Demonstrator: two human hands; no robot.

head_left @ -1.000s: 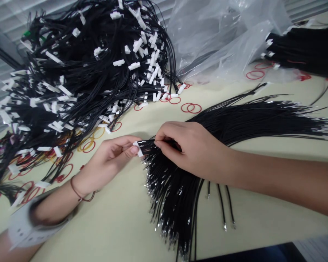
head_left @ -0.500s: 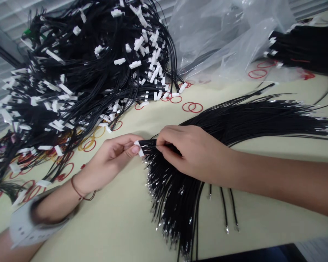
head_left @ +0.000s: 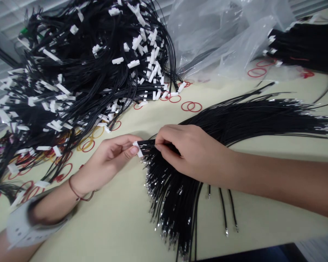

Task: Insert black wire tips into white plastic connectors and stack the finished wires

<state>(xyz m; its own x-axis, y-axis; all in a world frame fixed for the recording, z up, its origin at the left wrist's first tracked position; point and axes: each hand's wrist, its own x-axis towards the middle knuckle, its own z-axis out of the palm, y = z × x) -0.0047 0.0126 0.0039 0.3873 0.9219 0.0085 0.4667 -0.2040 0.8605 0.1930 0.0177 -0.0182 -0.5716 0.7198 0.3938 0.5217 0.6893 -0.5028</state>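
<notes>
A small white connector housing (head_left: 138,149) is pinched between the thumb and fingers of my left hand (head_left: 112,162). Several black wires run from its right side toward my right hand (head_left: 184,153). The thumb and forefinger of that hand are closed on a black wire (head_left: 152,143) close to the housing; the exact grip point is partly hidden. Beneath and below my right hand fans a thick bundle of black wires (head_left: 172,196) with shiny metal terminals at their ends. Another part of the bundle (head_left: 257,120) stretches to the right, behind my right forearm.
A large heap of black wires with white connectors (head_left: 93,69) fills the back left. Red rubber bands (head_left: 191,106) lie scattered on the table (head_left: 106,225). A clear plastic bag (head_left: 221,40) and another wire bundle (head_left: 303,45) are at the back right. A dark flat object (head_left: 251,254) lies at the front edge.
The whole view has shifted very slightly. Both hands keep nearly the same pose at the connector housing, with no other clear change.
</notes>
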